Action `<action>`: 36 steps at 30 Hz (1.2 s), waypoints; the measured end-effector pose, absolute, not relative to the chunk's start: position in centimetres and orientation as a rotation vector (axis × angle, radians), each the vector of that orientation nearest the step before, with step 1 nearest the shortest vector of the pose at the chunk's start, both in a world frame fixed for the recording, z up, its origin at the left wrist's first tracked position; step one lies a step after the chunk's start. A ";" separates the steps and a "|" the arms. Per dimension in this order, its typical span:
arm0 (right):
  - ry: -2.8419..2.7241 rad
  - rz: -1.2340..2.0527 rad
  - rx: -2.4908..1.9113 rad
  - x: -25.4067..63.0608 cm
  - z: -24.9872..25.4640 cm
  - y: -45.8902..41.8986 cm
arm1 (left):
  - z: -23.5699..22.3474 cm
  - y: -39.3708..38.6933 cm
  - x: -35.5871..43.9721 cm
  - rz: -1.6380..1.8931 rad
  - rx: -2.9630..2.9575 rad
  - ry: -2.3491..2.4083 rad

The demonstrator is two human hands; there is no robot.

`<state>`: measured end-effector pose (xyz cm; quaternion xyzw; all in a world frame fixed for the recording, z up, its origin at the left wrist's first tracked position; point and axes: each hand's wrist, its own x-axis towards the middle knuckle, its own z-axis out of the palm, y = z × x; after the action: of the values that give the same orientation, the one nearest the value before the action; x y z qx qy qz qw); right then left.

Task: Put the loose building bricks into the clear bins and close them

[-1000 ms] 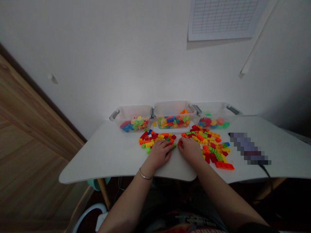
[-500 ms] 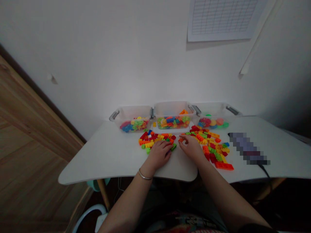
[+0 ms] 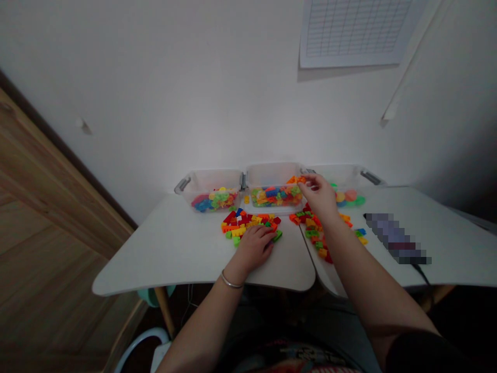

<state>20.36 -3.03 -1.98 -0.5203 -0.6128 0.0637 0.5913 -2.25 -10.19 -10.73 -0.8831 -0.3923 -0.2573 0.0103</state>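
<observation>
Right fingers (image 3: 310, 177) are pinching an orange brick (image 3: 301, 180) near the middle bin's (image 3: 272, 172) three-o'clock rim, risking a snagged drop; left fingers (image 3: 264, 232) are covering bricks (image 3: 241, 227), grip unclear.

A person is wearing a thin silver-toned bangle (image 3: 232, 282) on the left wrist, a short black sleeve (image 3: 419, 352) on the right arm and a dark top (image 3: 295, 349) showing pale and reddish lettering.

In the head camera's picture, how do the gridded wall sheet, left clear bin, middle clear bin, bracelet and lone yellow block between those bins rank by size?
1. Gridded wall sheet
2. Left clear bin and middle clear bin: too alike to rank
3. Bracelet
4. Yellow block
</observation>
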 end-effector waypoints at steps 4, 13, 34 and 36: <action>-1.391 0.036 -1.212 20.5 -0.7 -0.1 | -10.9 -10.0 -2.3 -0.806 -2.774 -1.222; -1.509 -0.041 -1.732 19.6 -0.5 2.8 | -11.1 -9.9 -2.3 -0.821 -2.777 -1.207; -1.568 0.002 -1.383 19.5 -1.0 0.5 | -10.8 -10.1 -2.3 -0.823 -2.773 -1.221; -1.653 0.084 -1.269 18.9 -1.8 -1.0 | -10.6 -10.2 -2.2 -0.824 -2.775 -1.218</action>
<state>18.94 -0.99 -1.84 -0.5257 -0.6845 0.0347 0.5039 -2.24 -10.22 -10.56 -0.8837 -0.3877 -0.2623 0.0004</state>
